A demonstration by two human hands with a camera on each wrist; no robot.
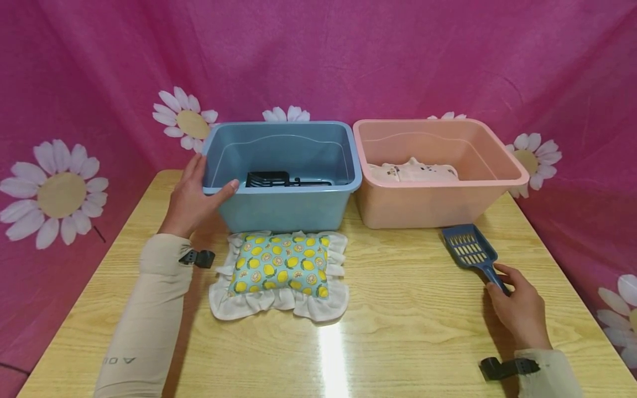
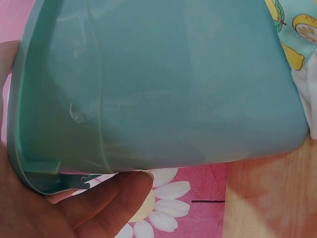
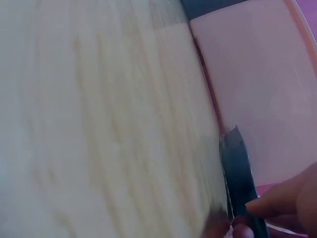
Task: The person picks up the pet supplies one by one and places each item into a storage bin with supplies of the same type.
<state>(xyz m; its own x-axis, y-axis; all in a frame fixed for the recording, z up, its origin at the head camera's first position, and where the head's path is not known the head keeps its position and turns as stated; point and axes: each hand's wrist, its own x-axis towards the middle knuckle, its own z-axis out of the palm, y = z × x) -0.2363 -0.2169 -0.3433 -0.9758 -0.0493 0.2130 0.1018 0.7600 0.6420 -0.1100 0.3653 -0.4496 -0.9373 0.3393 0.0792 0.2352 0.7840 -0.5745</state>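
Observation:
My left hand (image 1: 191, 193) grips the left front corner of a blue plastic bin (image 1: 283, 210), thumb lying over the front rim. In the left wrist view its fingers (image 2: 124, 198) press the bin's outer side beneath the lip. My right hand (image 1: 520, 304) holds a dark blue slotted litter scoop (image 1: 468, 249) by the handle, its head pointing toward the pink bin (image 1: 423, 207). From the right wrist the scoop (image 3: 238, 171) appears edge-on, low by the tabletop. Inside the blue bin lies a black slotted scoop (image 1: 269, 179).
A lemon-print pillow (image 1: 281, 265) with white ruffles lies in front of the blue bin. The pink bin stands right beside it, with pale patterned cloth (image 1: 418, 172) inside. Behind the wooden table (image 1: 398, 320) hangs a magenta curtain (image 1: 318, 55) with daisies.

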